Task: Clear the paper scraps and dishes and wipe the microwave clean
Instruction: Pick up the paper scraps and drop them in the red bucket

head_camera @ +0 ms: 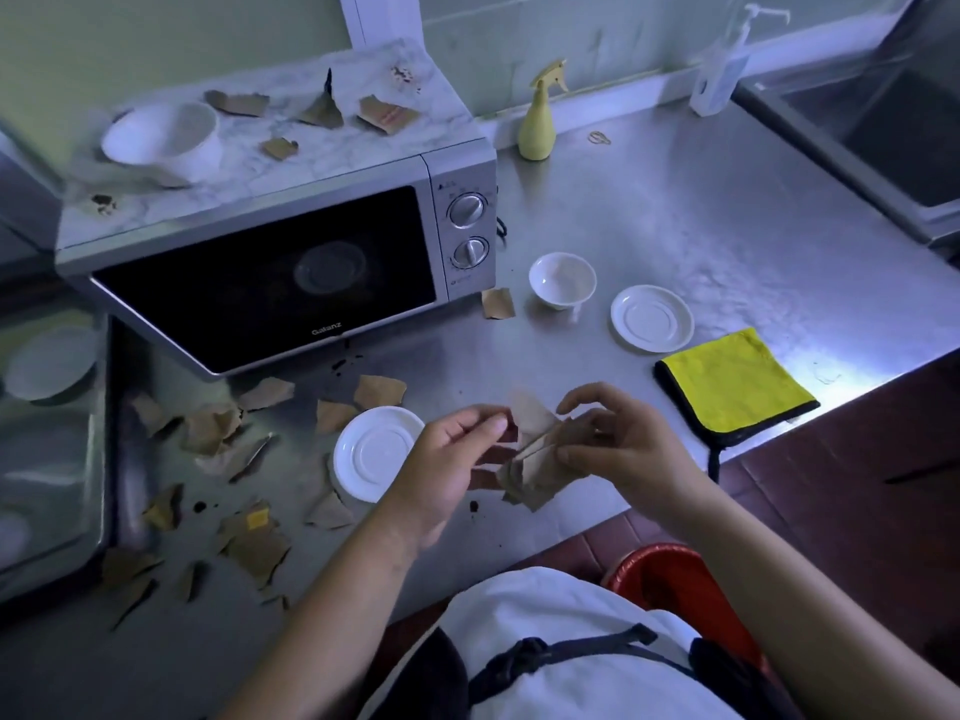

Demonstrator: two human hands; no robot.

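Note:
A bunch of brown paper scraps [540, 462] is held above the counter's front edge by my right hand [623, 444]. My left hand [447, 459] is right beside the bunch, its fingers curled and pinching a dark scrap at the bunch's left side. More scraps [249, 543] lie scattered over the steel counter [701, 215] left of a white saucer [376, 452]. The silver microwave [280, 252] stands at the back left, with a white bowl [166, 140] and several scraps [387, 114] on its stained top. A small white bowl [562, 279] and a second saucer [652, 318] sit to its right.
A folded yellow cloth [735, 387] lies at the counter's front right. A yellow spray bottle [540, 116] and a clear pump bottle [724, 65] stand by the back wall. A sink [883, 122] is at far right, a red bin [680, 589] below on the floor. Dark stains [343, 363] spot the counter.

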